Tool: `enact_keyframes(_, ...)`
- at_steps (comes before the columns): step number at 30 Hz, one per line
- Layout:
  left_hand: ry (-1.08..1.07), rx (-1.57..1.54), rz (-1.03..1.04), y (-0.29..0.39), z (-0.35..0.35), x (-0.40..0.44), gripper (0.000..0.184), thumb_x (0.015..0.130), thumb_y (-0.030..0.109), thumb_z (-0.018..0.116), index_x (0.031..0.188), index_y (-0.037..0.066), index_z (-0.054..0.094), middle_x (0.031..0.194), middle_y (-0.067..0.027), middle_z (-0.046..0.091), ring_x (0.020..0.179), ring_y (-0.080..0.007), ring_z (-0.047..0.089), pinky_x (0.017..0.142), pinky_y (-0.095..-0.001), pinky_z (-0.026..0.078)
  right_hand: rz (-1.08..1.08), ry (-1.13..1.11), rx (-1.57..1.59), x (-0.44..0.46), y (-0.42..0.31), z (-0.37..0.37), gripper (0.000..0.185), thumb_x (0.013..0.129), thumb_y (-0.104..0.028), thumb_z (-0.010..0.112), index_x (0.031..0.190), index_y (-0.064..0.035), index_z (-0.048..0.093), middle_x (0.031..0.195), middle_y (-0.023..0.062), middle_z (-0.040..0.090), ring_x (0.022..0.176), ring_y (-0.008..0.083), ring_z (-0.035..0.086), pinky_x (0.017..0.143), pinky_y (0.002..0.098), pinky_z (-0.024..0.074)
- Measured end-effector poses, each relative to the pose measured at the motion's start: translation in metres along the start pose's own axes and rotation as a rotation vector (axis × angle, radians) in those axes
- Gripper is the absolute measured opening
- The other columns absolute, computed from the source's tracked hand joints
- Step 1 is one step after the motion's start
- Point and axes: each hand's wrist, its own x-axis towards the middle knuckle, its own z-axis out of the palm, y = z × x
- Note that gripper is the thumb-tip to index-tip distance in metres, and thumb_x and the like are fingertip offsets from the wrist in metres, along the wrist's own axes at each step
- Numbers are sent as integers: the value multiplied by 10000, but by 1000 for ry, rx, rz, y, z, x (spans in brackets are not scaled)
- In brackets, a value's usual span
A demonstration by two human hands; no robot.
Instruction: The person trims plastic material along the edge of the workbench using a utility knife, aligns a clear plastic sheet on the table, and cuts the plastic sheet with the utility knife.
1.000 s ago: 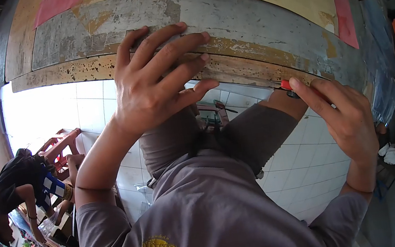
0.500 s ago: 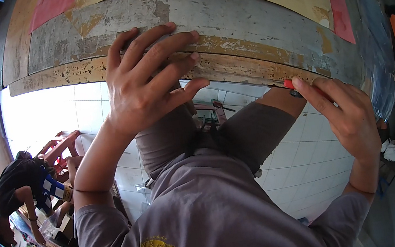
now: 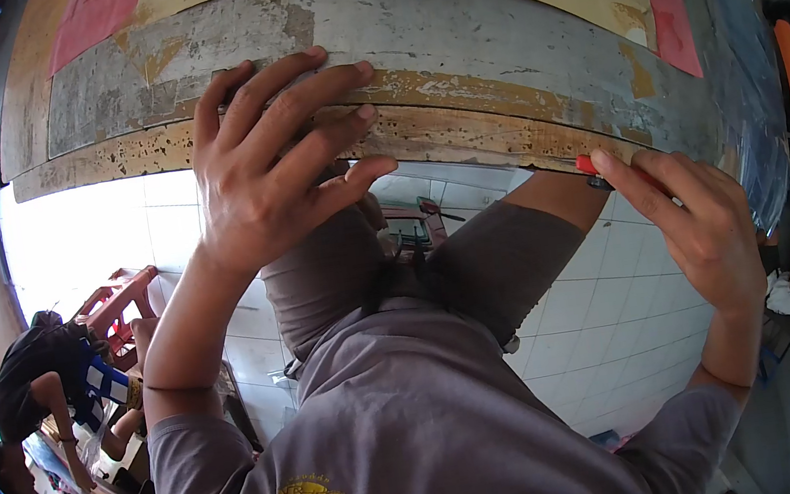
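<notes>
Right now, I pinch a small red-handled tool [image 3: 586, 163] in my right hand [image 3: 700, 224], at the near edge of the worn grey wooden table [image 3: 446, 38]. My left hand [image 3: 273, 168] lies on that edge, fingers spread apart.

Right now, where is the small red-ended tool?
In the head view, right of centre, the small red-ended tool is pinched in the right hand, beside the near edge of the worn tabletop.

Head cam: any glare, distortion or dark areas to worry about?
Head view: tiled floor blown out at left; fisheye bows the worktop's near edge, corners black; far right side dim; red-ended tool in the right hand too small to identify.
</notes>
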Motion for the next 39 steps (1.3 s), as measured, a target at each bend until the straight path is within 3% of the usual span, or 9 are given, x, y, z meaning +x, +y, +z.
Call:
enact_keyframes(11, 6, 16, 17, 1, 1, 1, 375, 783, 442, 883, 987, 167, 731, 1266, -26, 761, 1242, -300, 682, 1062, -482, 484, -11, 19, -35, -9, 5, -3, 611, 812, 5, 691, 1407, -131, 711, 941, 68, 627, 840, 221, 685, 705, 368, 584)
enact_keyframes(18, 45, -12, -2, 1, 2, -1, 364, 788, 446, 876, 1010, 191, 741, 1273, -3, 756, 1245, -284, 678, 1048, -474, 472, 29, 124, 43, 3, -5, -2, 660, 779, 82, 698, 1404, -130, 713, 896, 59, 608, 740, 211, 648, 649, 374, 542)
enact_keyframes(33, 143, -75, -19, -4, 11, -7, 381, 775, 469, 888, 1004, 209, 728, 1262, 29, 762, 1240, -247, 690, 1041, -465, 458, -95, 128, 81, 70, -42, 19, 533, 874, -63, 766, 1396, -159, 724, 953, 32, 664, 721, 176, 674, 603, 340, 546)
enact_keyframes(39, 171, -85, -15, -4, 14, -8, 372, 777, 480, 885, 984, 209, 736, 1257, 34, 765, 1241, -243, 692, 1037, -459, 461, -105, 67, 126, 71, -42, 17, 646, 812, 94, 695, 1427, -103, 689, 991, 88, 649, 774, 242, 669, 659, 392, 551)
